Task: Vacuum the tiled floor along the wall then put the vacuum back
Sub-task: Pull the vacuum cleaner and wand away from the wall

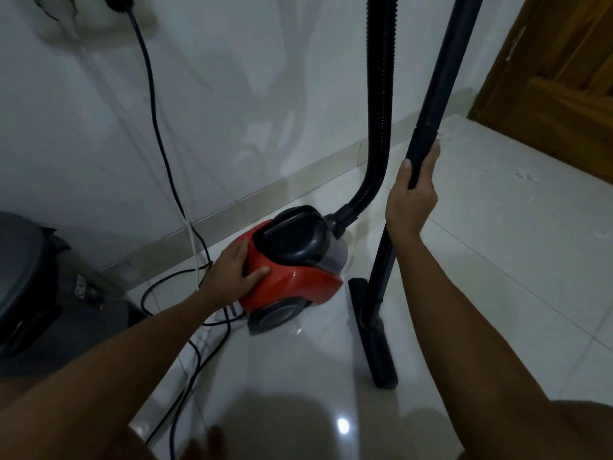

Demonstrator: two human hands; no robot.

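A red and black canister vacuum (298, 280) stands on the white tiled floor (481, 260) close to the white wall (232, 94). My left hand (234, 275) lies flat on the rear of its red body, fingers spread. My right hand (413, 194) is wrapped around the black wand (441, 81), which stands nearly upright. The black floor nozzle (373, 333) at the wand's foot rests on the tiles just right of the canister. A ribbed black hose (379, 94) rises from the canister's front and leaves the top of the view.
A black power cord (156, 127) hangs from a wall socket (119, 1) at top left and loops over the floor behind the vacuum. A dark bin (26, 277) stands at the left edge. A wooden door (557, 78) fills the upper right corner.
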